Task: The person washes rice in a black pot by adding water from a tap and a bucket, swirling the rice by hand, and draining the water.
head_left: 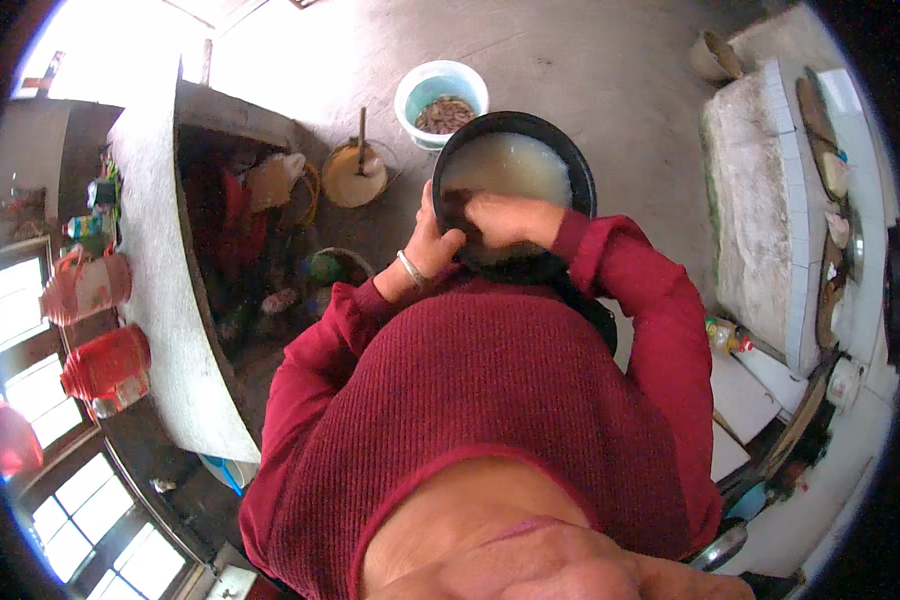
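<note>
In front of my body is a round black pot [586, 168] with cloudy, whitish water [518, 165] in it. At its left side my left hand [432, 243], with a pale bracelet at the wrist, grips the rim, thumb on the edge. My right hand [500, 217] reaches down inside the pot from the right, its fingers out of sight in the water and shadow. What those fingers touch cannot be made out. Just beyond the pot stands a pale bucket [402, 103] holding several small brown pieces [444, 115].
A round container with an upright stick [355, 172] sits on the floor [610, 70] to the left. Cluttered shelving is under a pale counter [160, 240], which carries red plastic jugs [107, 365]. At right runs a tiled ledge [796, 230]; a basket [715, 58] lies far right.
</note>
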`<state>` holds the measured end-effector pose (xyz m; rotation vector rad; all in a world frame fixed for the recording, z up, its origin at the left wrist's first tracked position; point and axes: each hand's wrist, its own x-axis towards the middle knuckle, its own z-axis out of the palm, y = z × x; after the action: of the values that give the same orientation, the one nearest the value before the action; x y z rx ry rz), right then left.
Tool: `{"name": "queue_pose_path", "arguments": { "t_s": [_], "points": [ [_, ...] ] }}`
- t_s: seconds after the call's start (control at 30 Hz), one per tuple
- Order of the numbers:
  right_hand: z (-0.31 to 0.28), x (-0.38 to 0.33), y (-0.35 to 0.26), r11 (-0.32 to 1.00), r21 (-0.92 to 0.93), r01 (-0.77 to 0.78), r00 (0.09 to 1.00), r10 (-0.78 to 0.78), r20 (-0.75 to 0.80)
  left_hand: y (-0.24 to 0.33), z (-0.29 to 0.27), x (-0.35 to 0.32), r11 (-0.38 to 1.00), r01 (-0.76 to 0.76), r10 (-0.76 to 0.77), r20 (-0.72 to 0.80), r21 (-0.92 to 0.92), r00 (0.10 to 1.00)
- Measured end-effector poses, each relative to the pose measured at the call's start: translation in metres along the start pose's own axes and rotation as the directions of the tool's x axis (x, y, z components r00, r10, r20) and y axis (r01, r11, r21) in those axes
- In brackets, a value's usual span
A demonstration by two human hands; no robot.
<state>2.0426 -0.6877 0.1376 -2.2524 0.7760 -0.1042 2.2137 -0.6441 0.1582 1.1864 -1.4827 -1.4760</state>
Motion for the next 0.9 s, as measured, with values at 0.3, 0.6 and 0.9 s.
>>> {"name": "queue_pose_path", "arguments": {
  "t_s": [0.3, 0.6, 0.9],
  "points": [
    [-0.086, -0.095, 0.081, 0.931, -0.114, -0.347, 0.938, 0.344, -0.048, -0.001, 0.048, 0.074, 0.991, 0.106, -0.095, 0.136, -0.081, 0.986],
    [-0.101, -0.127, 0.091, 0.895, 0.186, -0.405, 0.901, 0.357, 0.245, -0.005, 0.089, 0.187, 0.988, -0.025, -0.025, 0.321, 0.152, 0.947],
    [-0.194, -0.076, 0.206, 0.555, 0.710, -0.434, 0.761, 0.647, -0.040, 0.039, 0.106, 0.339, 0.969, -0.118, -0.013, 0.524, 0.215, 0.852]
  ]
}}
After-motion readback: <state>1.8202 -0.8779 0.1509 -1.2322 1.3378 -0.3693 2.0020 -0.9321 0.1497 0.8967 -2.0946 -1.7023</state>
